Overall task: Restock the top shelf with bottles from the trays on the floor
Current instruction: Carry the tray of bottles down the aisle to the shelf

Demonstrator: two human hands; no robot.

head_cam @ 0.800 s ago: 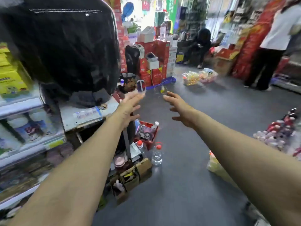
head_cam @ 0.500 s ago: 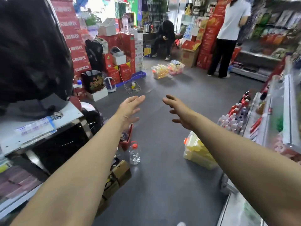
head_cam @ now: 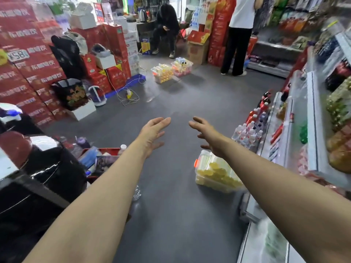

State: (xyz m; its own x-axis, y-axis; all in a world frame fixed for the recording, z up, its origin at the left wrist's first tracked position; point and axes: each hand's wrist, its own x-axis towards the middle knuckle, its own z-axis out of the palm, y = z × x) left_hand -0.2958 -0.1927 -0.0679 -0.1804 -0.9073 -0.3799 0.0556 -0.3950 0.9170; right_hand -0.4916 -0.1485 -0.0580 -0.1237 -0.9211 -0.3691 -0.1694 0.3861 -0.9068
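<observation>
Nearest the camera, both forearms are stretched forward over the grey floor [head_cam: 171, 215], and nothing is held: the left hand [head_cam: 152, 133] is spread with straight fingers, the right hand [head_cam: 206, 133] is loosely open with relaxed, slightly bent fingers. Just below the right hand, at lower right of centre, a clear tray of yellow-capped bottles [head_cam: 216, 172] sits on the floor beside the shelving [head_cam: 311, 120] along the right edge — judged the closest stock to be taken. A single clear bottle [head_cam: 136, 193] stands half hidden behind the left forearm. Further off, at upper centre, two more trays of bottles [head_cam: 171, 70] are set on the floor, well apart from the hands. The step in hand is judged to be the reach for bottles; it would be done well if the near tray were approached squarely and bottles were gripped by the body, upright — not by the caps.
</observation>
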